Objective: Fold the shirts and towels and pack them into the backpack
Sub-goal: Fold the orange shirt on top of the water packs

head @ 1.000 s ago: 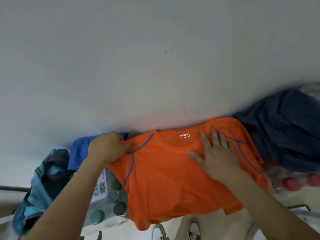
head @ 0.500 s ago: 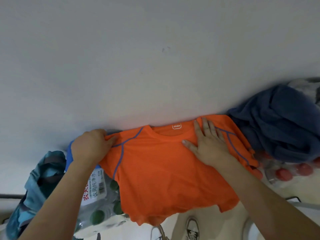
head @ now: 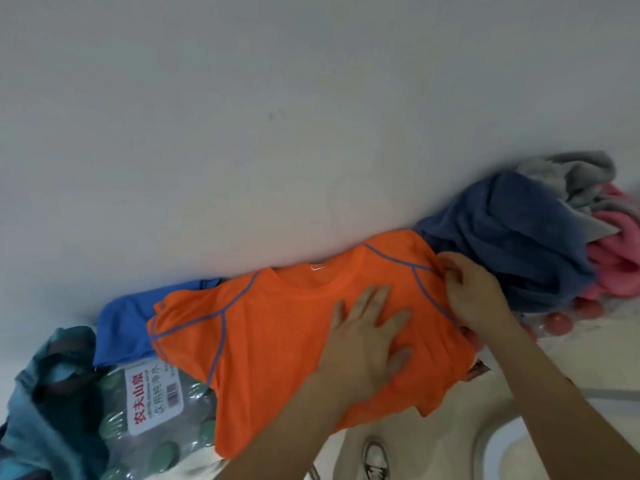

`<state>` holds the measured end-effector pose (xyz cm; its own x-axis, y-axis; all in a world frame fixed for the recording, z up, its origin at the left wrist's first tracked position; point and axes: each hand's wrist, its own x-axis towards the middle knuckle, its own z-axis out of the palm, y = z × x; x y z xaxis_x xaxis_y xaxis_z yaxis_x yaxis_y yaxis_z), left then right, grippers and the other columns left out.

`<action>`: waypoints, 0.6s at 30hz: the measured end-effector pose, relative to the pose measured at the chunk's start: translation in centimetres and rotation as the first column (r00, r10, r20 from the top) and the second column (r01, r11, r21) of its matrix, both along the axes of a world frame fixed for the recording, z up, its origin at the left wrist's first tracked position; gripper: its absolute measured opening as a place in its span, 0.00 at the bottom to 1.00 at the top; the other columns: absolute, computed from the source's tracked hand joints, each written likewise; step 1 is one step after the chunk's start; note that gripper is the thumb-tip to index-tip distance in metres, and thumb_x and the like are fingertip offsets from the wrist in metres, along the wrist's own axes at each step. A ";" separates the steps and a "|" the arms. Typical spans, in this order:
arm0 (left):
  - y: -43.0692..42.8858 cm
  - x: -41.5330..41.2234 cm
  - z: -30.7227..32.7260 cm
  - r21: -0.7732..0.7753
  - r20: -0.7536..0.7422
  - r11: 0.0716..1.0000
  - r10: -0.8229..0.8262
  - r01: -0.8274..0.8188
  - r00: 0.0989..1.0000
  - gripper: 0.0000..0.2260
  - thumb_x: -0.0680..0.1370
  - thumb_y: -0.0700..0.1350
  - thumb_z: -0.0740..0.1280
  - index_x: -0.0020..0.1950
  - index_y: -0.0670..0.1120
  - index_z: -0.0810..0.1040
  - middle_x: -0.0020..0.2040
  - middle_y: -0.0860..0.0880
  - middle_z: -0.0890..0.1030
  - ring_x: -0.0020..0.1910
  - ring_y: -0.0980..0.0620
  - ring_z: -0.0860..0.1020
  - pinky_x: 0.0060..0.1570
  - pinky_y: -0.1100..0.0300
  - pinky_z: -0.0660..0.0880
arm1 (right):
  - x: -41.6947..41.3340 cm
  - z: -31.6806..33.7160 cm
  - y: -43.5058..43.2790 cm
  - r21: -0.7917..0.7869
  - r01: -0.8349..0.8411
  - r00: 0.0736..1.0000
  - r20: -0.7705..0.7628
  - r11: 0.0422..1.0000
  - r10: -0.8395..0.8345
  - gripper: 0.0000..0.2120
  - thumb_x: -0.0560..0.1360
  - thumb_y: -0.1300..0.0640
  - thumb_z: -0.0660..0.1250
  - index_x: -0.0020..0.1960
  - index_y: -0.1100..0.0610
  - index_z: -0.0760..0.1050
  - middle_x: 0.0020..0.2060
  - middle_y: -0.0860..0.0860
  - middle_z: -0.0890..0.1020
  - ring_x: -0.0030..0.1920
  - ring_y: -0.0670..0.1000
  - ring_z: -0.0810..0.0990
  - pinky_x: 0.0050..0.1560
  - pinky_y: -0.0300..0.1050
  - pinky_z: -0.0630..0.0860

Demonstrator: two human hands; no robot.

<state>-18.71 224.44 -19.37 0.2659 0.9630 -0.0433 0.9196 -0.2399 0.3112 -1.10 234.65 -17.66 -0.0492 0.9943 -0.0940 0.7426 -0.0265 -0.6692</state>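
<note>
While the left hand (head: pixel 367 337) lies flat on the orange shirt (head: pixel 277 348), the right hand (head: pixel 474 292) pinches its sleeve

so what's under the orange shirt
From under the orange shirt a blue shirt and a wrapped pack of green-capped water bottles stick out. Whatever lies beneath its middle is covered.

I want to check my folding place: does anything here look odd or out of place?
Yes: the orange shirt lies on a shrink-wrapped pack of water bottles, not a flat surface, and its hem hangs over the edge.
</note>
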 end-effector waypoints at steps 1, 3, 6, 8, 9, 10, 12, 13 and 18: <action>0.2 1.3 -0.6 -0.026 -0.019 1.000 -0.003 0.003 1.000 0.27 0.73 0.64 0.56 0.72 0.60 0.61 0.78 0.48 0.56 0.77 0.46 0.52 0.66 0.31 0.53 | 0.7 0.0 0.3 -0.028 -0.007 1.000 0.016 1.000 0.007 0.17 0.77 0.67 0.59 0.64 0.60 0.75 0.60 0.57 0.79 0.61 0.57 0.76 0.63 0.43 0.67; 0.3 3.1 -1.2 -0.044 -0.067 0.999 0.015 -0.018 0.998 0.28 0.72 0.66 0.56 0.71 0.61 0.63 0.77 0.47 0.59 0.76 0.44 0.55 0.62 0.25 0.54 | 1.7 0.0 0.9 -0.023 -0.064 0.992 0.107 0.998 0.066 0.16 0.77 0.63 0.62 0.64 0.59 0.74 0.58 0.56 0.81 0.58 0.58 0.78 0.61 0.48 0.71; 0.5 4.0 -0.8 -0.043 -0.100 0.997 0.062 -0.066 0.993 0.27 0.72 0.65 0.56 0.70 0.62 0.64 0.76 0.48 0.61 0.75 0.42 0.57 0.59 0.23 0.52 | 2.3 -0.5 1.6 0.050 -0.218 0.881 0.441 0.975 0.174 0.11 0.75 0.56 0.64 0.56 0.55 0.75 0.50 0.56 0.83 0.51 0.60 0.79 0.50 0.51 0.75; 0.4 4.3 -0.5 -0.052 -0.087 0.996 0.073 -0.078 0.993 0.26 0.74 0.64 0.55 0.72 0.64 0.60 0.78 0.48 0.55 0.77 0.42 0.49 0.61 0.24 0.44 | 2.1 -0.9 2.1 0.044 -0.283 0.802 0.559 0.958 0.211 0.09 0.75 0.54 0.63 0.53 0.56 0.75 0.49 0.56 0.82 0.51 0.60 0.78 0.48 0.50 0.73; 0.4 4.5 -0.4 -0.066 -0.083 0.994 0.077 -0.082 0.994 0.26 0.74 0.63 0.54 0.73 0.64 0.59 0.78 0.49 0.53 0.77 0.43 0.47 0.62 0.25 0.41 | 2.0 -1.0 2.3 0.039 -0.300 0.786 0.576 0.953 0.224 0.09 0.76 0.53 0.63 0.53 0.56 0.75 0.49 0.56 0.82 0.51 0.60 0.78 0.48 0.50 0.73; 0.2 4.6 -0.2 -0.067 -0.086 0.994 0.078 -0.084 0.993 0.26 0.74 0.63 0.54 0.72 0.64 0.59 0.78 0.48 0.53 0.77 0.42 0.47 0.62 0.25 0.42 | 1.9 -1.2 2.6 0.041 -0.312 0.783 0.578 0.949 0.232 0.10 0.76 0.53 0.63 0.53 0.57 0.76 0.49 0.56 0.82 0.51 0.60 0.78 0.48 0.49 0.73; 0.1 4.8 0.1 -0.063 -0.120 0.994 0.077 -0.085 0.990 0.25 0.73 0.63 0.55 0.71 0.63 0.63 0.76 0.47 0.60 0.76 0.40 0.55 0.60 0.23 0.49 | 1.9 -1.4 3.2 0.057 -0.289 0.823 0.524 0.956 0.218 0.08 0.75 0.55 0.63 0.49 0.57 0.79 0.45 0.56 0.83 0.47 0.58 0.79 0.42 0.46 0.72; 0.2 4.9 0.2 -0.069 -0.126 0.993 0.082 -0.091 0.989 0.25 0.73 0.63 0.55 0.70 0.63 0.64 0.75 0.47 0.62 0.75 0.40 0.58 0.59 0.23 0.52 | 1.8 -1.3 3.3 0.058 -0.251 0.860 0.472 0.966 0.195 0.06 0.74 0.57 0.64 0.44 0.56 0.79 0.41 0.55 0.83 0.43 0.58 0.79 0.38 0.44 0.70; 0.4 4.9 0.4 -0.073 -0.112 0.992 0.097 -0.106 0.989 0.26 0.73 0.62 0.55 0.72 0.63 0.60 0.78 0.48 0.55 0.77 0.41 0.50 0.62 0.26 0.43 | 2.1 -0.1 2.8 0.026 -0.070 0.993 0.098 0.997 0.068 0.11 0.73 0.60 0.65 0.31 0.55 0.75 0.27 0.51 0.77 0.32 0.53 0.76 0.33 0.48 0.72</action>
<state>-13.78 224.81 -18.97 0.1565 0.9773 -0.1431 0.9671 -0.1222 0.2230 1.00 237.42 -17.76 -0.1098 0.9913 -0.0728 0.8034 0.0454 -0.5937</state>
